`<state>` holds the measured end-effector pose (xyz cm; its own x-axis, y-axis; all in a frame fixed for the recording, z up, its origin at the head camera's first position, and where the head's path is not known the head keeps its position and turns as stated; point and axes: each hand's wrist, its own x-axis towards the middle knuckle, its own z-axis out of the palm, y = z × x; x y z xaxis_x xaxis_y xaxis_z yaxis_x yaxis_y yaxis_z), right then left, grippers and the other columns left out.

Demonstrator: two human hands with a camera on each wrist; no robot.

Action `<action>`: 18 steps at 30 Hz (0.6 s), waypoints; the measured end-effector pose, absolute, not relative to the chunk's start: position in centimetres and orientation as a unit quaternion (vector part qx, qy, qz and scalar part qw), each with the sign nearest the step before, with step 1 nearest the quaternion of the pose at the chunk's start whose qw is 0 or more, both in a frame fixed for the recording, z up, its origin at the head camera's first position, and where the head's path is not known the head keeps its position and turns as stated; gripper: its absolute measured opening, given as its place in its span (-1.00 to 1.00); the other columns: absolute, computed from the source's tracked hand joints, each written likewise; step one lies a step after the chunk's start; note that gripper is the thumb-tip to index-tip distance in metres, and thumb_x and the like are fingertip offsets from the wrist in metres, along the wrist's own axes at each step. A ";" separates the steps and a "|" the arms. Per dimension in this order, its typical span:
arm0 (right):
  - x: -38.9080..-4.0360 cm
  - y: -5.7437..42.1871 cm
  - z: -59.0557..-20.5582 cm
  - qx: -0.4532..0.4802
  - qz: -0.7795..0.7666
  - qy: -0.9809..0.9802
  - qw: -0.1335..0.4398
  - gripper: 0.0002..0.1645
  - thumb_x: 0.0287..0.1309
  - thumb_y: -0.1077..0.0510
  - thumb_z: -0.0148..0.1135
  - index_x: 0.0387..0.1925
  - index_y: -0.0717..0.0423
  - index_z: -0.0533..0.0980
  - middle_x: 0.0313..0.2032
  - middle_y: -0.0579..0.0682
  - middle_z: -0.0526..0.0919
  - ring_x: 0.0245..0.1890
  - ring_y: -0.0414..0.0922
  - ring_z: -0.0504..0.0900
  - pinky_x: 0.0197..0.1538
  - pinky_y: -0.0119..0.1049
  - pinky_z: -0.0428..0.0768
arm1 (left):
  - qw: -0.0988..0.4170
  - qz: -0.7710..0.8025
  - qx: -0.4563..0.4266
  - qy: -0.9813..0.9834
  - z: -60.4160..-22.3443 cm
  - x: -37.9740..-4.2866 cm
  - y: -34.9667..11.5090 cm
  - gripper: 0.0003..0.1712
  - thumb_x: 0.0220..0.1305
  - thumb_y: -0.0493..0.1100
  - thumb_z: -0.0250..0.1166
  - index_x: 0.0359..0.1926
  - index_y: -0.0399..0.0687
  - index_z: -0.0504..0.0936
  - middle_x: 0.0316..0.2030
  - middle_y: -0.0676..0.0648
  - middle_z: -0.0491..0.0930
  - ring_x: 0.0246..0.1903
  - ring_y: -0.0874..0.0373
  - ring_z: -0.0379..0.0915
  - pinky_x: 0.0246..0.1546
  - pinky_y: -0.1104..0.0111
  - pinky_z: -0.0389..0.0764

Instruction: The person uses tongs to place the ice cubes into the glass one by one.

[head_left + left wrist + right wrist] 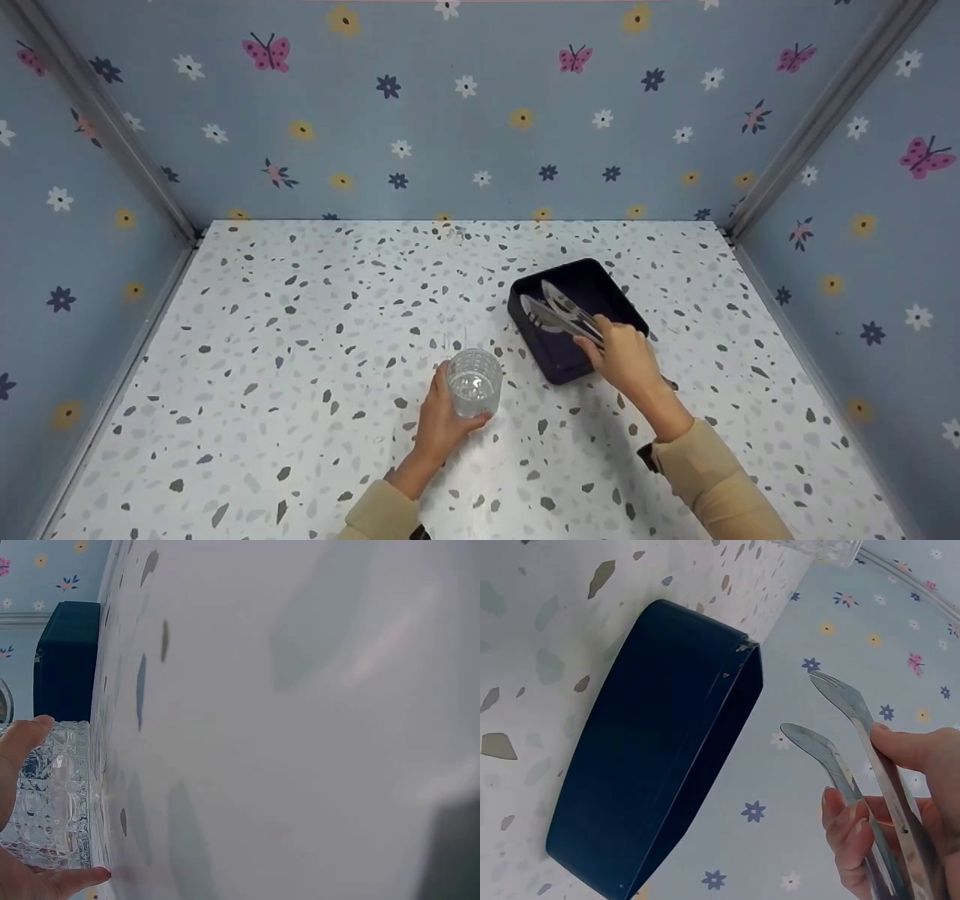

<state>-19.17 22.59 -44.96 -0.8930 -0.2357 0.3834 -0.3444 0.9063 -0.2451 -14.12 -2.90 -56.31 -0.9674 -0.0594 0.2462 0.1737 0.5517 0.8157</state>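
My left hand [441, 421] holds a clear cut-glass tumbler [475, 384] standing on the speckled tabletop, thumb on the near side and fingers round the left. In the left wrist view, the patterned wall of the tumbler [64, 787] shows between finger and thumb. Metal serving tongs [891, 791] are gripped in my right hand [628, 361], their two arms spread apart. One tip is pronged like a fork, the other rounded like a spoon. In the head view the tongs overlap the dark navy box [551, 364], with nothing between their tips.
The open-topped box [645, 742] sits on the table to the right of the tumbler. Flowered blue panels [480, 135] rise behind the table and along both sides, with grey metal strips at the corners.
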 end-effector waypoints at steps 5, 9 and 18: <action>-19.9 22.8 -45.4 0.136 0.143 -0.966 0.169 -0.46 0.02 -0.03 0.22 -0.14 0.37 0.47 -0.40 0.33 0.58 -0.47 0.25 0.55 -0.50 0.04 0.52 | 0.119 -0.468 -0.030 -0.875 -56.3 -14.2 -2.9 0.16 -0.44 -0.07 0.54 0.19 -0.23 0.05 0.03 -0.32 0.30 -0.05 -0.23 0.35 -0.07 0.08 0.43; -20.6 22.9 -45.8 0.122 0.129 -0.970 0.167 -0.50 0.01 -0.04 0.23 -0.22 0.34 0.48 -0.49 0.32 0.56 -0.52 0.26 0.54 -0.55 0.05 0.50 | 0.115 -0.465 -0.031 -0.877 -56.3 -14.2 -2.8 0.17 -0.44 -0.06 0.54 0.20 -0.25 0.04 0.05 -0.32 0.29 -0.03 -0.22 0.34 -0.04 0.10 0.41; -22.1 22.8 -46.3 0.097 0.125 -0.977 0.143 -0.46 0.04 -0.06 0.19 -0.17 0.37 0.48 -0.45 0.35 0.56 -0.50 0.26 0.55 -0.50 0.04 0.51 | 0.118 -0.463 -0.025 -0.878 -56.2 -14.1 -2.8 0.17 -0.45 -0.06 0.54 0.20 -0.22 0.05 0.06 -0.34 0.28 -0.03 -0.22 0.33 -0.01 0.10 0.39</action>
